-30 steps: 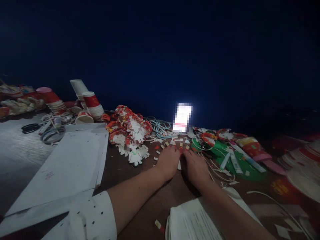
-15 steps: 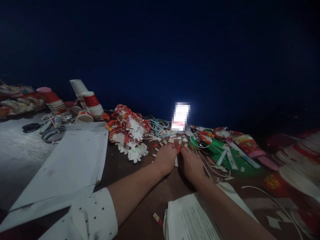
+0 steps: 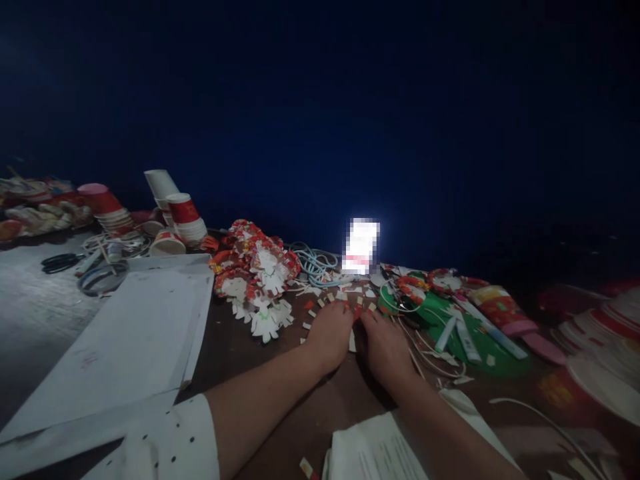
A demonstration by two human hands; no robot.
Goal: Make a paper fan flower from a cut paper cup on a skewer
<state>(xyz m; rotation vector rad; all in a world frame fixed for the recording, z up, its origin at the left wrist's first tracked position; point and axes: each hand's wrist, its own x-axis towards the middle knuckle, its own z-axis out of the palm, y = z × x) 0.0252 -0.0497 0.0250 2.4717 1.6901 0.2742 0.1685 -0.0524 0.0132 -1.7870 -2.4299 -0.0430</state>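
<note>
My left hand (image 3: 330,335) and my right hand (image 3: 386,343) are close together over the dark brown table, backs up, fingers curled inward. Between their fingertips shows a small red paper piece (image 3: 357,311), which both hands seem to pinch; the fingers partly hide it. Below it, in the gap between the hands, a narrow white strip (image 3: 353,341) is visible. Small paper scraps (image 3: 341,296) in white, cream and red lie scattered just past my fingers. Left of my left hand is a heap of cut red and white paper crafts (image 3: 265,267).
A glowing phone (image 3: 361,245) stands behind my hands beside a coiled pale blue cord (image 3: 315,263). On the left are paper cups (image 3: 185,217), scissors (image 3: 60,263) and a white board (image 3: 120,333). To the right, glue tubes (image 3: 465,339) lie on green material (image 3: 505,360). Printed papers (image 3: 370,447) lie in front.
The view has tilted slightly, so the table things sit lower in the picture. Both hands stay together around the red paper piece, with little visible movement.
</note>
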